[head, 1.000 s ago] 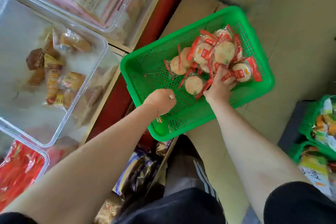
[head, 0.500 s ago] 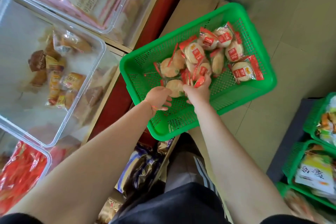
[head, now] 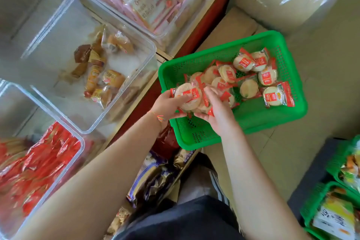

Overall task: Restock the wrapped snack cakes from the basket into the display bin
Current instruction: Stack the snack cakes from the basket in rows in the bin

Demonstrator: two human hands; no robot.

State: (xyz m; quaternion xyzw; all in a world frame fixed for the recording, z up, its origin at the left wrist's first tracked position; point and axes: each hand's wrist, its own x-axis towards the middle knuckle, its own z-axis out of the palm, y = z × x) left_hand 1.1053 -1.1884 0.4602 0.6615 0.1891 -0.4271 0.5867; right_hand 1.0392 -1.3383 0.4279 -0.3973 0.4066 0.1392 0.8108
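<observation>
Both hands meet over the near left part of the green basket (head: 253,121), which sits on the floor against the red edge of the shelf unit. The left hand (head: 165,106) has its grip curled under and around a stack of wrapped snack cakes (head: 190,98), thumb lying across the top wrapper with its red label. The right hand (head: 219,112) closes its grip on the same stack from the other side, fingers bent over the wrappers, so the bundle is held between the two palms just above the basket's mesh floor. More of the round, pale cakes in clear and red wrappers lie loose in the basket (head: 247,73), spread toward its far right corner, with one wrapped cake (head: 277,96) lying apart by the right wall. Left of the basket, up on the shelf, stands the clear display bin (head: 134,76); a few brown and orange wrapped cakes (head: 101,72) lie in a small heap on its floor. Nearer than that bin, another clear bin (head: 77,141) is full of red packets. Beyond the display bin, a third clear bin holds upright rows of pink packets (head: 155,0). A coloured thread bracelet (head: 158,117) circles the left wrist. Right of the basket, further green baskets (head: 319,200) hold yellow and green packets.
</observation>
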